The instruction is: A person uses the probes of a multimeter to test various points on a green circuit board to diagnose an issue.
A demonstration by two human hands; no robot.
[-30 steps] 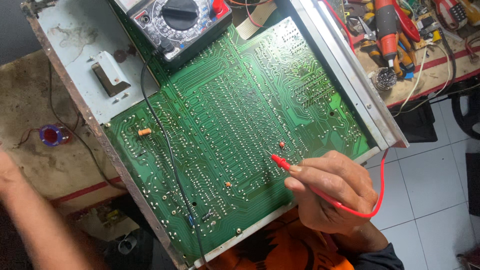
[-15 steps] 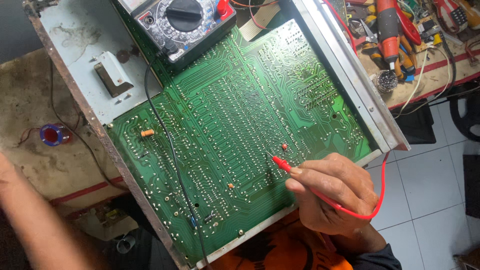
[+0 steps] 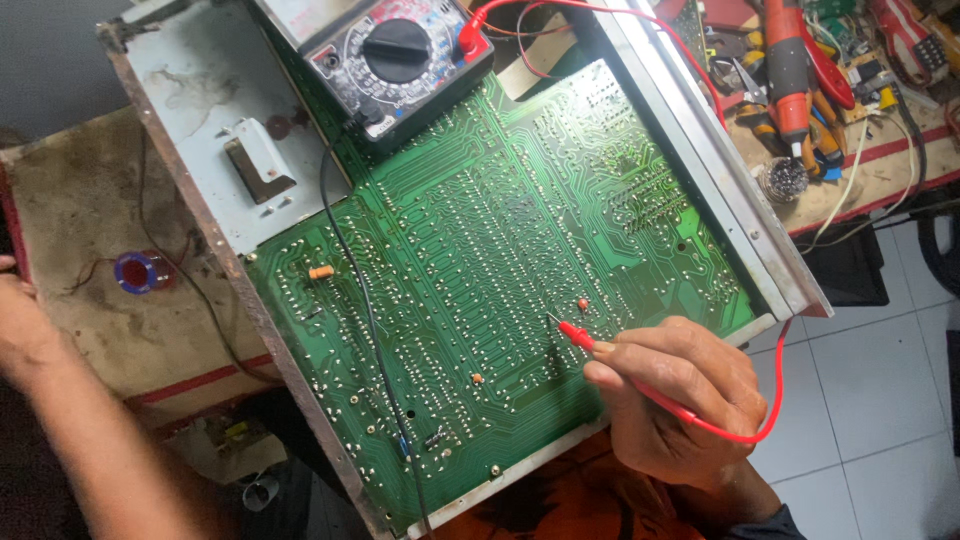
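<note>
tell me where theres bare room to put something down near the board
Free: the worn tabletop left of the metal chassis, bordered by the blue tape roll and the left hand. Crowded: the tool-strewn bench at upper right, and the green circuit board under the right hand holding the red probe.

A worn, stained tabletop (image 3: 75, 230) with a red stripe along its front edge fills the left side. At upper right a second tabletop (image 3: 880, 165), edged in the same red, is crowded with tools (image 3: 800, 70) and loose wires (mostly orange and red handles). Below it lies a floor (image 3: 870, 400) of pale square tiles with thin dark joints. Even daylight falls across everything, throwing soft shadows.
</note>
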